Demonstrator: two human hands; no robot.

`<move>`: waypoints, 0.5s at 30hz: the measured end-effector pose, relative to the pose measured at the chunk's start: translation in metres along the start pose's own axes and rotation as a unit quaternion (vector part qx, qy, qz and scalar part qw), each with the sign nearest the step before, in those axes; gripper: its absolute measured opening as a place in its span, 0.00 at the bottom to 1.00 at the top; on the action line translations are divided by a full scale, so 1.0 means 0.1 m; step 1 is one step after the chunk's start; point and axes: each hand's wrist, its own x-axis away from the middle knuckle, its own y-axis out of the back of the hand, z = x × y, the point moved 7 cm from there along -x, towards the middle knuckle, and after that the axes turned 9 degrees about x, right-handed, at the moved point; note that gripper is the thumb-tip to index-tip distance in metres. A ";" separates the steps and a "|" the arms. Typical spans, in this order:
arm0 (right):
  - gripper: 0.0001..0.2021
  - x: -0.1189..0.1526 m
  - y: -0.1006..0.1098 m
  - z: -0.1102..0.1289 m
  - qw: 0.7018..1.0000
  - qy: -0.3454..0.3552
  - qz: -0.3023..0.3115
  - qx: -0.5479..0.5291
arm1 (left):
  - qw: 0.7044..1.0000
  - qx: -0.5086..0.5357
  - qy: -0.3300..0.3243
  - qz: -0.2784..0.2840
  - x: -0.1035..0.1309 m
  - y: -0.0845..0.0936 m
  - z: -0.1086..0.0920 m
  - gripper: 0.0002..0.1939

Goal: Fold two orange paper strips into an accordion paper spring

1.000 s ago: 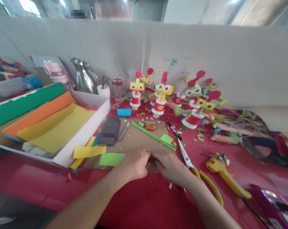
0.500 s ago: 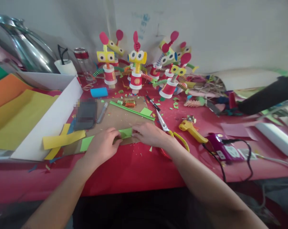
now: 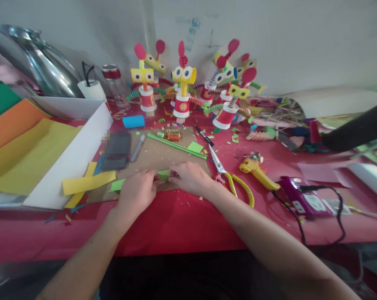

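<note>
A strip of light green paper (image 3: 163,175) lies across the near edge of a brown cardboard sheet (image 3: 163,155). My left hand (image 3: 140,187) is closed on the strip, its tail sticking out to the left. Close beside it, my right hand (image 3: 188,177) pinches the strip's right part with curled fingers. Between the two hands a short stretch of green shows; the fingertips are partly hidden. Beyond them on the cardboard are a long folded green strip (image 3: 176,146), a green paper square (image 3: 195,146), small pleated paper springs (image 3: 172,134) and a grey marker (image 3: 137,148).
Yellow-handled scissors (image 3: 230,179) and a yellow glue gun (image 3: 259,173) lie to the right, near a purple power strip (image 3: 305,196). On the left are a phone (image 3: 116,151), yellow strips (image 3: 88,182) and a white box (image 3: 69,156). Several paper-cup figures (image 3: 181,104) stand behind.
My right hand has moved left, closer to my left hand, so less of the green strip shows between them. The whole view has shifted slightly.
</note>
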 end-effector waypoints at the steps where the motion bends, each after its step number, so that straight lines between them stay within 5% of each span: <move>1: 0.08 0.00 0.00 -0.02 1.000 -0.013 0.004 0.008 | 1.000 -0.001 0.010 -0.001 0.00 0.00 0.02 0.08; 8: 0.06 0.10 0.05 -0.19 0.999 0.029 -0.022 0.006 | 1.000 0.016 0.012 -0.003 -0.02 0.02 0.06 0.07; 15: 0.05 0.12 0.01 -0.49 0.999 -0.023 -0.015 -0.021 | 0.997 0.060 0.048 0.006 -0.06 0.02 0.13 0.11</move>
